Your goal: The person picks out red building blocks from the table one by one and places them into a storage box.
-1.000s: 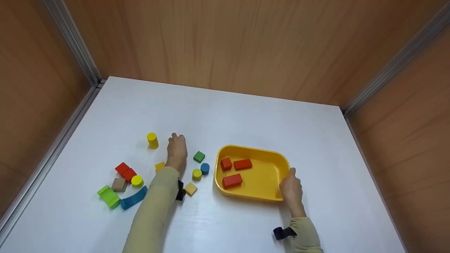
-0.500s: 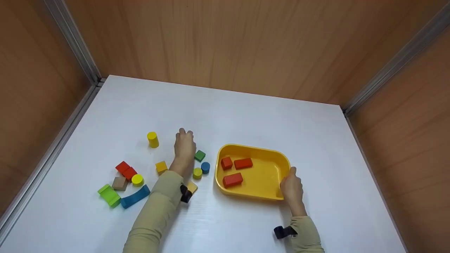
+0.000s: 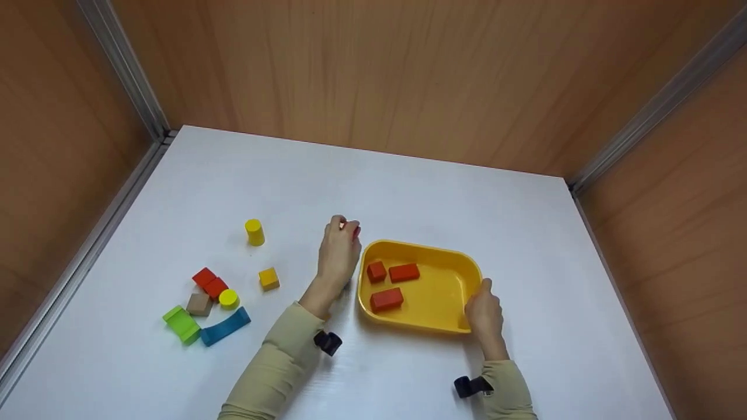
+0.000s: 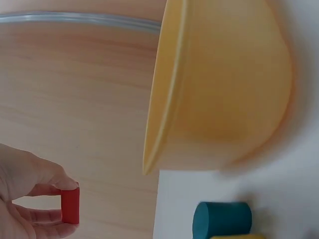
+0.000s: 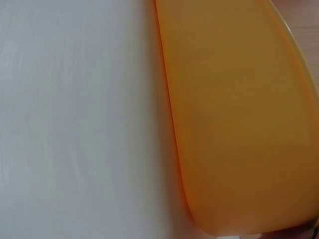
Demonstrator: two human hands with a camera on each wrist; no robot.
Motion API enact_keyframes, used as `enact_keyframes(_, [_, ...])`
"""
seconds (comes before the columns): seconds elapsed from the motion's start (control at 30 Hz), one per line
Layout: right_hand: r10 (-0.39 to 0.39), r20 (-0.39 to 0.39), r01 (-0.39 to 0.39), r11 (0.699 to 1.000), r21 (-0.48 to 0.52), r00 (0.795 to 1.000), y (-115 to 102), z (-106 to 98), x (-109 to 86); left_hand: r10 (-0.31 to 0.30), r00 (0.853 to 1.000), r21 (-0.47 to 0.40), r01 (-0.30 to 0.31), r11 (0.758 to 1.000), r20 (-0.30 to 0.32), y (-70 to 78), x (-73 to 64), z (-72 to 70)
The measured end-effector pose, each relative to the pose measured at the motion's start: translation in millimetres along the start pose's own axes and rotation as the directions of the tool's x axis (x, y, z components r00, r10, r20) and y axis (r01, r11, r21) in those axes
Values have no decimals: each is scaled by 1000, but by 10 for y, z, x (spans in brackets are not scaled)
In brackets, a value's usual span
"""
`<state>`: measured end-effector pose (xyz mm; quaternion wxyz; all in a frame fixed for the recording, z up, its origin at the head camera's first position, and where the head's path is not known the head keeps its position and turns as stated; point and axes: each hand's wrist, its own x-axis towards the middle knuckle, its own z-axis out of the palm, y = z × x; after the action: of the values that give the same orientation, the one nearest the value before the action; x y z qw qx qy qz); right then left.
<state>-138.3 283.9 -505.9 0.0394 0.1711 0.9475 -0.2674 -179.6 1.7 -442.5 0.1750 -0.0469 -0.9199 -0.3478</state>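
My left hand (image 3: 340,254) pinches a small red block (image 4: 70,205) between thumb and fingertips, held in the air just left of the yellow tray (image 3: 440,300). In the head view the fingers cover most of that block. My right hand (image 3: 484,315) grips the tray's right end at the rim. Three red blocks lie inside the tray, toward its left side, among them a longer one (image 3: 386,299). The right wrist view shows the outer wall of the tray (image 5: 244,119) up close, with barely any of the hand.
On the left lie an upright yellow cylinder (image 3: 255,232), a yellow cube (image 3: 269,279), two red blocks (image 3: 209,282), a brown block (image 3: 199,304), a green block (image 3: 181,324) and a blue arch (image 3: 225,326). A blue cylinder (image 4: 222,219) sits near the tray. Wooden walls surround the white table.
My left hand has moved right, carrying the red block to the tray's left edge. It now hides the small blocks there and uncovers the yellow cube. My right hand and the tray stay put.
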Motion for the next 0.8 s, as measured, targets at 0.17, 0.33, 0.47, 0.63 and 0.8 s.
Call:
enact_keyframes(0.17, [10,5,-10,1000,0,1000,1,-3,12,75,997,-55,-74,996,23,198,-155,57])
enact_keyframes(0.33, [2,-2,-2,1000,5,1000,6,-11,17,117,990,-86,-110,990,81,346,-289,172])
enact_keyframes(0.47, [-25,-22,25,1000,0,999,7,-7,14,154,980,-96,-143,985,124,438,-387,294])
enact_keyframes(0.63, [-40,-36,40,999,-3,999,7,-17,4,135,955,-89,-116,989,262,558,-488,441])
enact_keyframes(0.8, [-20,-31,20,1000,1,999,2,-16,12,167,911,-44,-162,986,377,610,-542,591])
